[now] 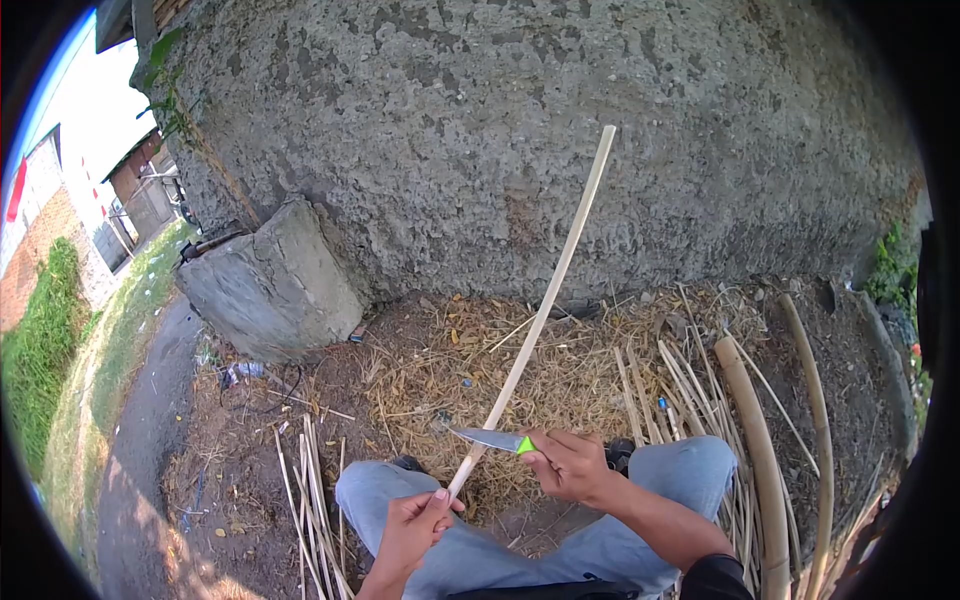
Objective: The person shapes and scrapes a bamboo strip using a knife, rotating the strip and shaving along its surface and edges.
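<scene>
A long pale bamboo strip [555,285] slants up and away in front of the wall. Its near end is pinched in my left hand [415,525], above my left thigh. My right hand [567,465] is closed round the bright green handle of a knife [490,438]. The blade points left and lies across the strip a little above my left hand; whether its edge is cutting in, I cannot tell. Most of the handle is hidden by my right fingers.
Thin bamboo strips [312,500] lie left of my legs; more strips [690,390] and a thick bamboo pole [755,450] lie on the right. A concrete block [275,280] stands against the rough wall [440,150]. Shavings and dry leaves [450,350] cover the ground.
</scene>
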Motion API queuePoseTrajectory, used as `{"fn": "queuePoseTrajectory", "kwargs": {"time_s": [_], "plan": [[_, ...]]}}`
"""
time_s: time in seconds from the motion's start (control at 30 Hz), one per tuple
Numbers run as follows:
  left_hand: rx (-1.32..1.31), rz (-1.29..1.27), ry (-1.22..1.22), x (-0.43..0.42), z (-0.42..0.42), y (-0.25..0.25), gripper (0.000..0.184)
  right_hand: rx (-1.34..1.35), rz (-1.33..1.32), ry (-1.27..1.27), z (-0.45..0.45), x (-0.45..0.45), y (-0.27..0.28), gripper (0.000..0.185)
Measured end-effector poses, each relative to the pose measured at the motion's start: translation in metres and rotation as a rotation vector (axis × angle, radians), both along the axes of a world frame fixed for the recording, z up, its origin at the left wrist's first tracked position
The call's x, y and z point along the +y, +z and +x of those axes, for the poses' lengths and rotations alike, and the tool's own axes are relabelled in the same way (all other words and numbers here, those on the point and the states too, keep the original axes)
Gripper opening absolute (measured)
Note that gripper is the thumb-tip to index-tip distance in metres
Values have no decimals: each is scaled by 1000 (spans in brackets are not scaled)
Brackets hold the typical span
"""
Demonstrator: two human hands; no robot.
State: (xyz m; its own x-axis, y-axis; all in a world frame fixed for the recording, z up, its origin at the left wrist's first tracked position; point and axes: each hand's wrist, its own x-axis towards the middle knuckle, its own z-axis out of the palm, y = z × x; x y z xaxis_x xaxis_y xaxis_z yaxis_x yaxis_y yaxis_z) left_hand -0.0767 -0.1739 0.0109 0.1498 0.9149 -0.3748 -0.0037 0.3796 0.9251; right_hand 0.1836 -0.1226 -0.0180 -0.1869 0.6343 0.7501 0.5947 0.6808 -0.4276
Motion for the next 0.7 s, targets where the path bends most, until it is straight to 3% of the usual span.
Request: {"fn": "queuePoseTrajectory", "kwargs": {"time_s": [0.13, 0.63, 0.7], "plan": [[-131, -184, -9, -5, -3, -10, 38, -35, 20, 11, -9, 2, -10, 22], [25, 59, 180, -30, 12, -46, 40, -89, -33, -19, -25, -15, -9, 21], [13, 59, 145, -32, 4, -54, 29, -63, -17, -64, -23, -12, -11, 21]]}}
